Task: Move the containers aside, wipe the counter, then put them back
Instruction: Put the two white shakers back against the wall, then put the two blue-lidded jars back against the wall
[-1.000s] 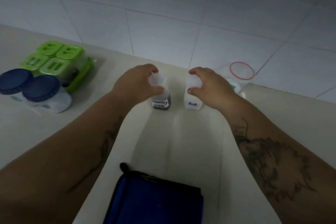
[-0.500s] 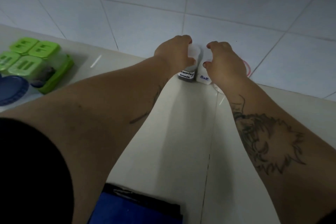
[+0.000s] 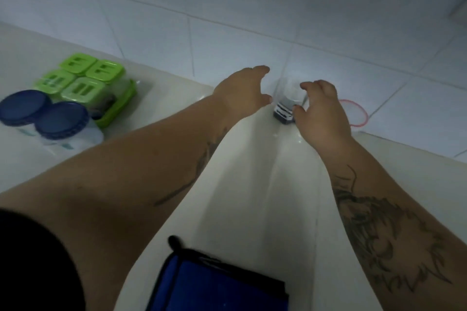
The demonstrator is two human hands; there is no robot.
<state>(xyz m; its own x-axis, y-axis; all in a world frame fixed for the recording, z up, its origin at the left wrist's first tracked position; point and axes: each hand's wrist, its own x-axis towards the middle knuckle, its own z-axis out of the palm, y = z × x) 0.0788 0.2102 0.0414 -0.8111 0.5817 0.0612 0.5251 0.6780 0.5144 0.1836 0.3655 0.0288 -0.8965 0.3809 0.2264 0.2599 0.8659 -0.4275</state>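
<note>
Letting go of the small containers [image 3: 284, 110] I gripped a moment ago, I leave them on the counter [image 3: 265, 184] against the wall [image 3: 252, 7], upper centre, left hand [image 3: 242, 91] and right hand [image 3: 322, 111] spread empty beside them; that pair looks returned.

Left hand [image 3: 241, 92] and right hand [image 3: 322, 111], both slack, flank the small bottles [image 3: 284, 111]

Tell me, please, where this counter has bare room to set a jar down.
Bare counter runs between the blue cloth and the small bottles by the wall. The left side is crowded with green-lidded boxes and blue-lidded jars.
</note>
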